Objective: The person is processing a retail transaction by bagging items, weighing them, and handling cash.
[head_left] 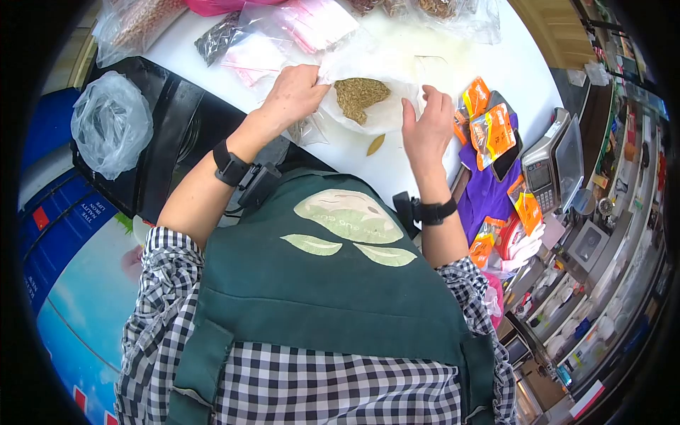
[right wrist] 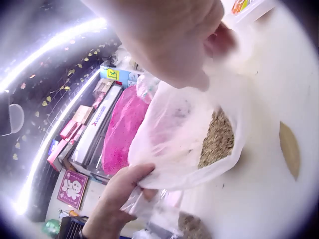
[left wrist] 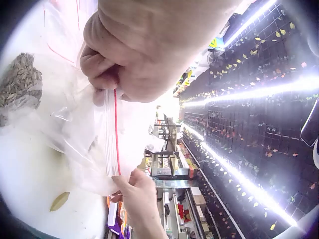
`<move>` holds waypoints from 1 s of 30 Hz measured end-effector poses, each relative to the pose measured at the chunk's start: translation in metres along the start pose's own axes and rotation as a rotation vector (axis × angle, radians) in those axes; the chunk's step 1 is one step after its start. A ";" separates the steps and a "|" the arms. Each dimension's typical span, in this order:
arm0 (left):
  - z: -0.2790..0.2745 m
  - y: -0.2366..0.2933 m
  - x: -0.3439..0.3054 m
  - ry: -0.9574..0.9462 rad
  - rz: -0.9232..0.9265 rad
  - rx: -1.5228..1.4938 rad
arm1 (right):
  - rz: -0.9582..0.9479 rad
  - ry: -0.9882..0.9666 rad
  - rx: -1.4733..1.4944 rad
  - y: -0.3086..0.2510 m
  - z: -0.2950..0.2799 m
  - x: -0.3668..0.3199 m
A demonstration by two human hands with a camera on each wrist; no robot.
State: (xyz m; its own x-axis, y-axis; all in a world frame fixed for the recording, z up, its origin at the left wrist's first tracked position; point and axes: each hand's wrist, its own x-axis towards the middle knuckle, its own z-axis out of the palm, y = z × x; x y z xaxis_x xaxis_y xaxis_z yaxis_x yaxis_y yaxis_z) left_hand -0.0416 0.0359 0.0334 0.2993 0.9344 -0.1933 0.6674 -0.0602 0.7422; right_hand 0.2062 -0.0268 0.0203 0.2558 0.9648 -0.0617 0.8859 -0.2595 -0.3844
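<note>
Clear zip bag (seeds inside), left hand grip pinching one end, right hand the other

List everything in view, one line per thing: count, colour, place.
zip bag: one, clear with a red seal strip, on the table between the hands
seeds: one heap, brownish-green, inside the zip bag
leaf: one, tan, on the table just below the zip bag
table: one, white, top centre
small bags: several, clear with pink, at the table's far side
dark seed bag: one, clear with blackish contents, top left
crumpled bag: one, clear, far left
orange packets: at least four, right side
purple cloth: one, under the packets
scale: one, grey, far right
apron: one, green
left hand: pinches the zip bag's edge
right hand: pinches the seal's other end
</note>
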 end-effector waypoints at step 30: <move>0.002 0.000 0.005 -0.092 -0.056 0.019 | -0.557 -0.067 0.147 -0.049 0.065 0.016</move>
State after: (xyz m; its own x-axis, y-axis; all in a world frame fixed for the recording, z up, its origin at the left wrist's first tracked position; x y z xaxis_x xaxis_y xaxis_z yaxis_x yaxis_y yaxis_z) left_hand -0.0388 0.0398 0.0309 0.3220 0.9003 -0.2928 0.6976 -0.0165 0.7163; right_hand 0.1417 0.0046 -0.0221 -0.2630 0.9559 0.1308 0.8155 0.2927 -0.4993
